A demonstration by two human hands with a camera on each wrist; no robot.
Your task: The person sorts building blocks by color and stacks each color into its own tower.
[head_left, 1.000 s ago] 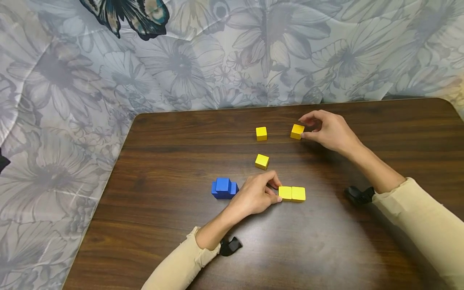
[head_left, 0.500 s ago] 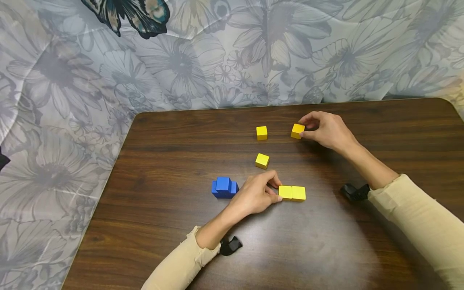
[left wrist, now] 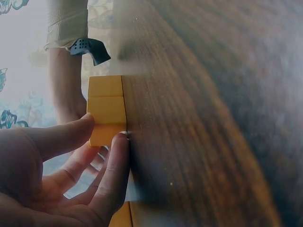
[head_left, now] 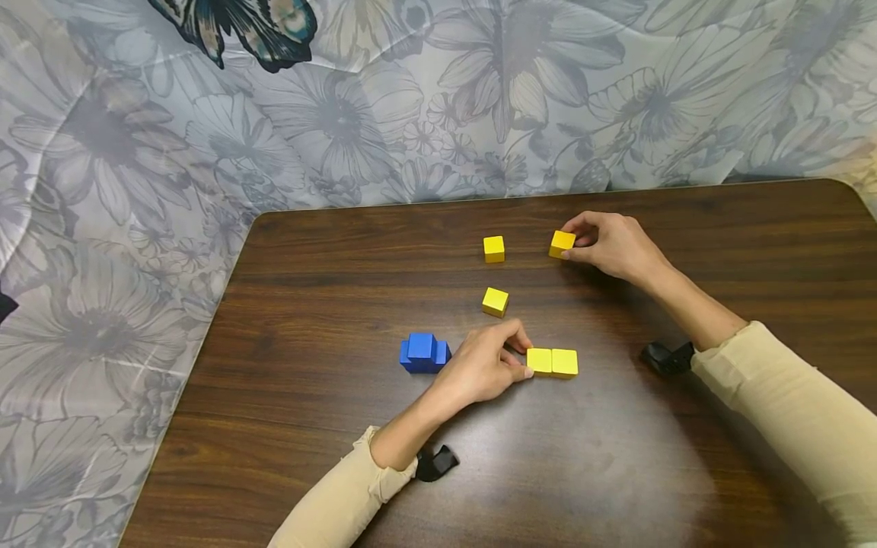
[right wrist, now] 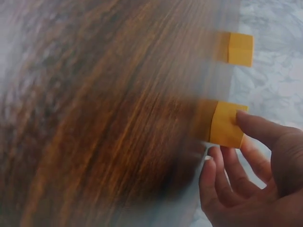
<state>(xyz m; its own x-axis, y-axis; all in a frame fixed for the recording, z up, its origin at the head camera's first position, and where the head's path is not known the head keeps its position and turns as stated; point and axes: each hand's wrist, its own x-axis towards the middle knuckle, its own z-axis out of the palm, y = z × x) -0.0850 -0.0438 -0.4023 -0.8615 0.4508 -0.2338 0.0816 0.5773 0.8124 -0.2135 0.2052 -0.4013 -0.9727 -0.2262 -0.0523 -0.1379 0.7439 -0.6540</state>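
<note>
Two yellow cubes stand side by side near the table's middle. My left hand [head_left: 483, 364] pinches the left cube [head_left: 539, 362] of this pair between thumb and fingers; the right cube [head_left: 565, 364] touches it on the far side. In the left wrist view the thumb and a fingertip lie at opposite sides of the near cube [left wrist: 107, 134]. Toward the back of the table, my right hand [head_left: 617, 243] holds another yellow cube [head_left: 562, 244] by its right side. The right wrist view has the thumb on that cube [right wrist: 227, 124], other fingers curled below.
Two loose yellow cubes lie left of the right hand, one farther back [head_left: 494, 250] and one nearer [head_left: 495, 301]. Blue blocks [head_left: 421, 352] sit grouped just left of my left hand. A floral cloth [head_left: 342, 114] hangs behind the brown table [head_left: 294, 320].
My right forearm has shifted slightly left, and the right fingers have drawn closer around their cube. The left hand and the yellow pair stay put.
</note>
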